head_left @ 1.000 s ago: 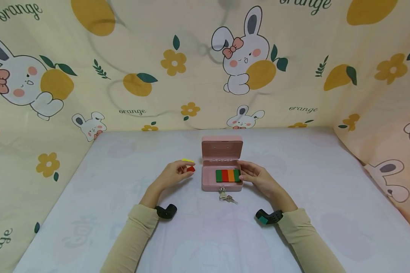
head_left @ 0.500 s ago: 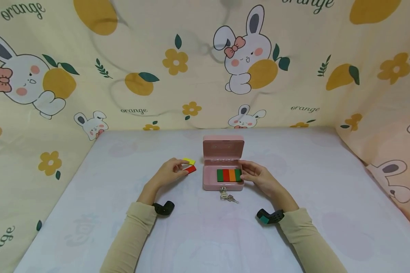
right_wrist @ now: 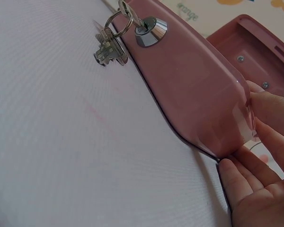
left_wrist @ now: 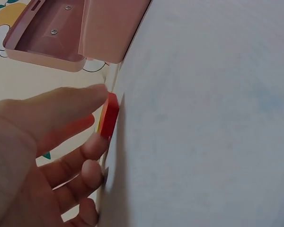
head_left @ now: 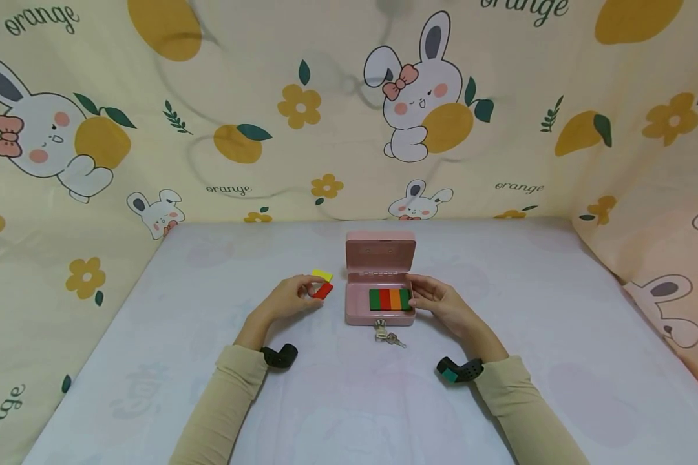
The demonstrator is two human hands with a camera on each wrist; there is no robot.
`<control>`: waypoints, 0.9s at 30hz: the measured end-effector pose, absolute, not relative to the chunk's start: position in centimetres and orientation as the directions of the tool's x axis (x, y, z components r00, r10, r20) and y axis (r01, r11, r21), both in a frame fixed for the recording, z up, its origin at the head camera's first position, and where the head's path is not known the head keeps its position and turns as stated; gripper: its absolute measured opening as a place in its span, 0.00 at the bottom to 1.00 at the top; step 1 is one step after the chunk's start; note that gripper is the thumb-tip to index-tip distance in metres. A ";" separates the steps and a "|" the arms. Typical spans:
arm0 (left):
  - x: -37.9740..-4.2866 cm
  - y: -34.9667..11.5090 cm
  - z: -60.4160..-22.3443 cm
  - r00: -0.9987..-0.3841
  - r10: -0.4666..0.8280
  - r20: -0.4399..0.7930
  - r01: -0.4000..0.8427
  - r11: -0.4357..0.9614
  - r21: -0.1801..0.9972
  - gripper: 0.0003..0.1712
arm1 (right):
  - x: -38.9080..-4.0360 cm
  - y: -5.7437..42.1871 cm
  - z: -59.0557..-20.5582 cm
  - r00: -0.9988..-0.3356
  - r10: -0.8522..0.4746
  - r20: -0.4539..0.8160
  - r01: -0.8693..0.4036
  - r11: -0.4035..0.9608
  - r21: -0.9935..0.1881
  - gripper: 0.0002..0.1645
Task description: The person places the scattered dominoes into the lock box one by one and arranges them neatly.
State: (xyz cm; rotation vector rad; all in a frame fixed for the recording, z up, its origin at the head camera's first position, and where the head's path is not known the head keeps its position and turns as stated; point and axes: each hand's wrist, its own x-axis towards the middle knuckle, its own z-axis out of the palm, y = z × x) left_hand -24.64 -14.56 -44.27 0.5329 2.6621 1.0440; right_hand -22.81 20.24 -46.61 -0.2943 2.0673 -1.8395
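My left hand (head_left: 285, 300) pinches a red block (head_left: 324, 291) between thumb and fingers, just left of the box. In the left wrist view the red block (left_wrist: 109, 116) stands on edge at the fingertips, close over the white cloth. A flat yellow block (head_left: 323, 274) lies right behind it. The pink metal cash box (head_left: 356, 319) is open, its lid (head_left: 380, 253) upright at the back. Inside, a row of green, red and orange blocks (head_left: 386, 299) sits toward the right. My right hand (head_left: 444, 307) grips the box's right wall, fingers at the rim and against the outer side.
Keys (head_left: 393, 339) on a ring hang from the lock (right_wrist: 151, 32) on the box's front and reach the cloth. White cloth (head_left: 349, 400) covers the table. A printed curtain (head_left: 326, 155) rises behind and along both sides.
The left hand draws back slightly left, then turns the red block steeper in its fingers. More of the yellow block shows. The right hand stays at the box.
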 end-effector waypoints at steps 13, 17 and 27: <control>-24.7 -15.0 -44.5 -0.881 0.461 -0.104 0.260 0.657 0.708 0.30 | -22.7 20.2 -46.6 -0.915 -0.388 -0.108 0.066 0.119 -0.991 0.39; -24.7 -15.1 -44.7 -0.887 0.449 -0.107 0.242 0.650 0.721 0.30 | -22.8 20.2 -46.6 -0.914 -0.392 -0.101 0.062 0.111 -0.992 0.40; -24.9 -15.1 -44.9 -0.896 0.425 -0.129 0.208 0.657 0.725 0.29 | -22.7 20.2 -46.5 -0.918 -0.381 -0.108 0.060 0.136 -0.989 0.38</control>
